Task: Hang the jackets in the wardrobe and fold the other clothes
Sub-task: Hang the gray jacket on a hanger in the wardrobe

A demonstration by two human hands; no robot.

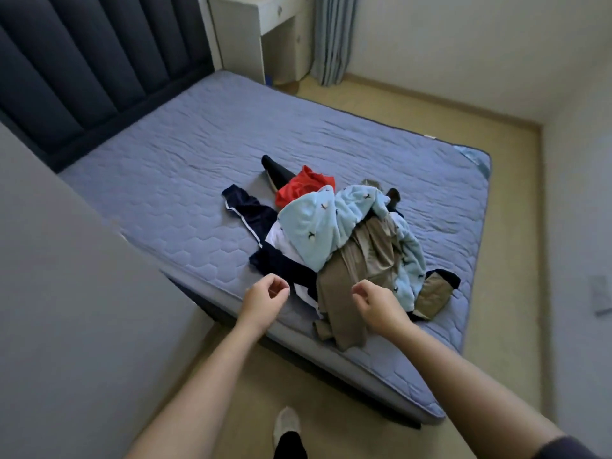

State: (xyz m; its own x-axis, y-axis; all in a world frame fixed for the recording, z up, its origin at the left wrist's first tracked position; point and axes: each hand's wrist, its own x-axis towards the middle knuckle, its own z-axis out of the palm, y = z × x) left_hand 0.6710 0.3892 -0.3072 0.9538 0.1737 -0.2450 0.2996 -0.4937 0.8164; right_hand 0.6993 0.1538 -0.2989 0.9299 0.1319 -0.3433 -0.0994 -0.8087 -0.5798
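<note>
A heap of clothes lies on the blue quilted mattress [185,180] near its front edge. On top is a light blue fleece garment [318,226] with small dark marks. Under it are a tan garment [361,270], a navy garment with white stripes [255,217], and a red garment [301,185] at the back. My left hand [265,294] hovers over the mattress edge just left of the heap, fingers loosely curled, holding nothing. My right hand [377,303] hovers over the tan garment, fingers loosely curled, also holding nothing.
A dark padded headboard [82,67] rises at the left behind the mattress. A grey panel [66,293] stands close at my left. A white desk [258,31] and a curtain [331,38] are at the back. Beige floor [506,226] runs along the bed's right side.
</note>
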